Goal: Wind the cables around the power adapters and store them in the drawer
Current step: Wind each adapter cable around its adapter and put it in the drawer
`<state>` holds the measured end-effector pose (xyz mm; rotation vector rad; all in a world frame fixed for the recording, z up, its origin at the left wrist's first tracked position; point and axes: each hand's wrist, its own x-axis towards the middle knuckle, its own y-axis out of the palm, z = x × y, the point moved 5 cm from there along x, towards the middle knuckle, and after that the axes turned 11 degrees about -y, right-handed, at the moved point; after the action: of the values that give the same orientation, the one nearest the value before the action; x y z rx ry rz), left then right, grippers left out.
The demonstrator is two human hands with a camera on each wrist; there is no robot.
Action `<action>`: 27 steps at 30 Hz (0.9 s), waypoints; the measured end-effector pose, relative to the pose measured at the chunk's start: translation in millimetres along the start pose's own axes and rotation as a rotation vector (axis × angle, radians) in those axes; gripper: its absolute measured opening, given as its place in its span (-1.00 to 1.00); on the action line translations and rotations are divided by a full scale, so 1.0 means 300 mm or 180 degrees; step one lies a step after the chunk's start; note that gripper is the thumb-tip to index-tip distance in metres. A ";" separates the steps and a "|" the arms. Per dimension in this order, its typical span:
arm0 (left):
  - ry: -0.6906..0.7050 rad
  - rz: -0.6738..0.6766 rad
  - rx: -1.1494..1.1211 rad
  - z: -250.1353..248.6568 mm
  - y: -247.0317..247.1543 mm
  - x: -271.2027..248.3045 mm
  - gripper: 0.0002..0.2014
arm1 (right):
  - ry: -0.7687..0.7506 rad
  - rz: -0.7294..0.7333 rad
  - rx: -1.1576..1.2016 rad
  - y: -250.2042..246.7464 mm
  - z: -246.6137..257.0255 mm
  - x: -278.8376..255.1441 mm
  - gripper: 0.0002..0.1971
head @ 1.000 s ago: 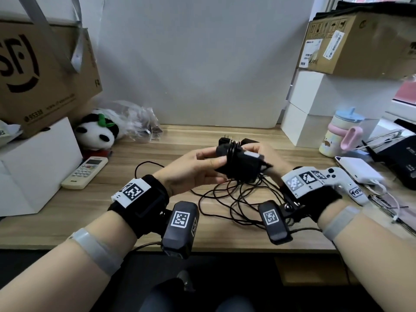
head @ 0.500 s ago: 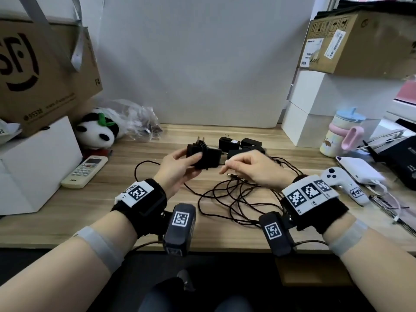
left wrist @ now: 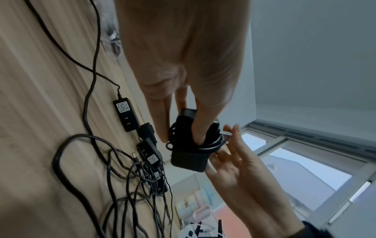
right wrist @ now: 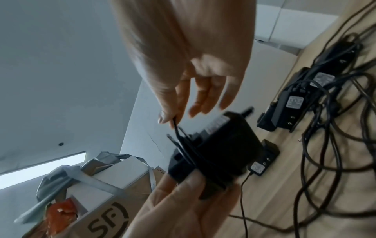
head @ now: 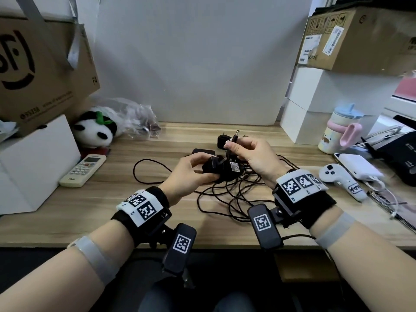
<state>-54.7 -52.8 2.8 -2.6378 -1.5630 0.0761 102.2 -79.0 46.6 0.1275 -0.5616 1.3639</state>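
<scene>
At the far left of the desk (head: 108, 199), a brown cardboard box (head: 45, 70) sat on a white box (head: 33, 163), with a plush panda (head: 93, 132) and a crumpled clear bag (head: 135, 119) beside them. A white remote control (head: 83, 170) lay just in front of the panda.

Nearer the middle, the left hand (head: 191, 174) held a black power adapter (left wrist: 189, 159) above the desk, its fingers (left wrist: 160, 122) and thumb curled round the body. Several turns of black cable (left wrist: 213, 145) were already wrapped round that adapter. The right hand (head: 254, 156) was raised just beside it, thumb and forefinger pinching the cable's free end so that the barrel plug (head: 235, 137) stuck up past the fingertips; the other fingers (right wrist: 205, 98) hung loosely spread.

Below the hands, a tangle of loose cables (head: 229, 199) lay on the wood, one loop reaching out to the left. Other black adapters (left wrist: 126, 114) lay among them, unwound, some with their white labels facing up.

Further right lay a white game controller (head: 337, 179) and a white power bank (head: 358, 165), with a pastel cup (head: 337, 129) with a pink handle behind them. Stacked white boxes (head: 315, 102) carried another cardboard box (head: 360, 39) at the right edge. I could not see the drawer from any view.
</scene>
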 end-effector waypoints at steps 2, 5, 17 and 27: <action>0.0241 -0.0030 0.0071 -0.019 0.004 -0.011 -0.65 | 0.0123 0.0129 0.0014 0.016 -0.011 -0.011 -0.83; 0.0386 -0.0024 -0.0029 -0.037 0.014 -0.019 -0.65 | 0.0472 0.0266 0.0338 0.033 -0.033 -0.030 -0.78; -0.0270 -0.0266 -0.0213 0.019 0.030 0.004 -0.79 | -0.0109 -0.0521 0.0216 -0.028 -0.007 -0.027 -0.78; -0.0938 -0.0537 -0.1097 0.069 -0.004 0.016 -0.84 | -0.0232 0.0055 -0.0610 -0.024 -0.010 -0.062 -0.92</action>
<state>-55.1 -47.1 -17.6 -2.8361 -2.0553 0.2120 108.1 -95.9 37.3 0.0167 -0.7529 1.3190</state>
